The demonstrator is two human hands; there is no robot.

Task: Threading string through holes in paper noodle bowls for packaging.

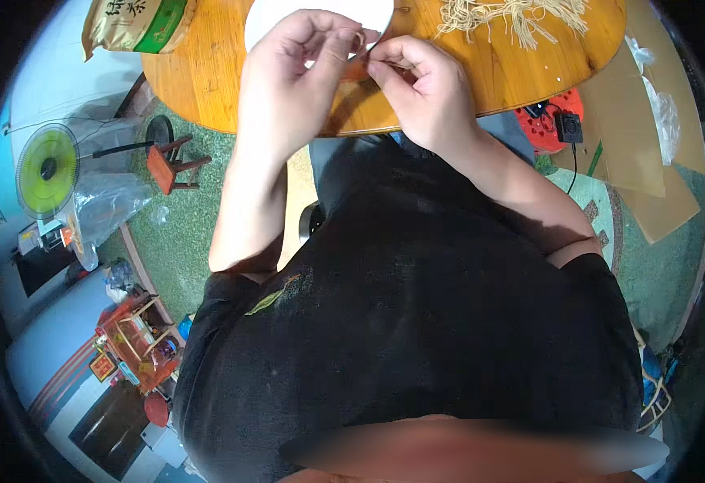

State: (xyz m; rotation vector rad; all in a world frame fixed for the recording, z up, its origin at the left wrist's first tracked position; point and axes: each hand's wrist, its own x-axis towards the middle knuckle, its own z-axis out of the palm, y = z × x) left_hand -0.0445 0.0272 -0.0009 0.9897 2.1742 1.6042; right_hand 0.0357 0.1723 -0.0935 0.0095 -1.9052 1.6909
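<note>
Above the near edge of the round wooden table, both my hands are raised close together with fingertips almost meeting. My left hand (296, 76) is closed in a pinch over a white plate (268, 14). A small brown loop (358, 42), which looks like thin cord, shows at its fingertips. My right hand (429, 92) is pinched too, just right of the plate. Whatever lies between its thumb and fingers is too small to make out. Beyond it, a loose pile of tan strings (517, 20) lies on the tabletop.
The wooden table (199, 88) curves in front of me. A gold and green bag (139, 24) stands at its far left. On the left floor are a small wooden stool (163, 169) and a green fan (48, 167). A red stool (562, 113) and flattened cardboard (650, 209) are at right.
</note>
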